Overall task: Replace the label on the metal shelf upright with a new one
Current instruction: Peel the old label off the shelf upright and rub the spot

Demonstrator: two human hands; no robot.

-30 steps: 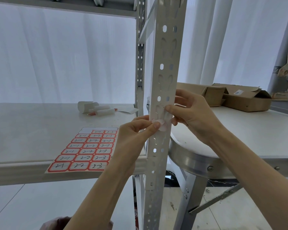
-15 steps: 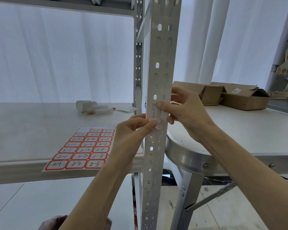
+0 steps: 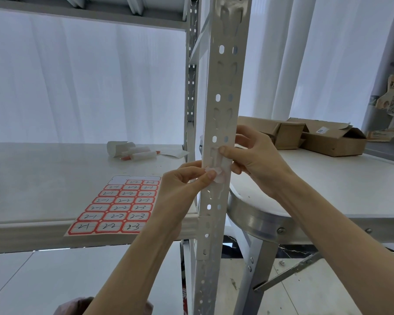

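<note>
As left hand (image 3: 180,189) pinches label (image 3: 219,170) on upright (image 3: 223,87), right hand (image 3: 257,155) grips it | cardboard boxes (image 3: 332,142) open, contents hidden

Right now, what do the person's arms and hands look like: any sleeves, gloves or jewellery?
The left hand and right hand are bare, with no gloves, rings or markings showing. The left forearm and right forearm are bare too, with no sleeve, watch or bracelet in view up to the frame edge. The nails that show on the fingers look short and unpainted.
</note>
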